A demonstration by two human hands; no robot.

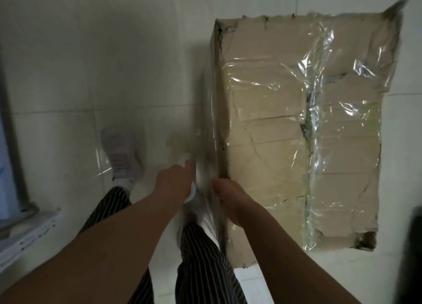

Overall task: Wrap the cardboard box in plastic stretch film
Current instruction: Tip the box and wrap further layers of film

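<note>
A large worn cardboard box (pixel 274 144) stands on the pale tiled floor, right of centre. Clear stretch film (pixel 324 80) lies wrinkled over its top, bunched in a strip down the right half. A sheet of film (pixel 209 121) runs along the box's left side, down to my hands. My left hand (pixel 174 181) grips a white film roll (pixel 190 189) at the near left corner. My right hand (pixel 230 196) presses on the film at the box's near left edge. The roll is mostly hidden by my hand.
My legs in striped trousers and white shoes (pixel 121 153) stand left of the box. A grey post and white ledge (pixel 27 226) are at the far left. A dark object (pixel 413 246) sits at the right edge.
</note>
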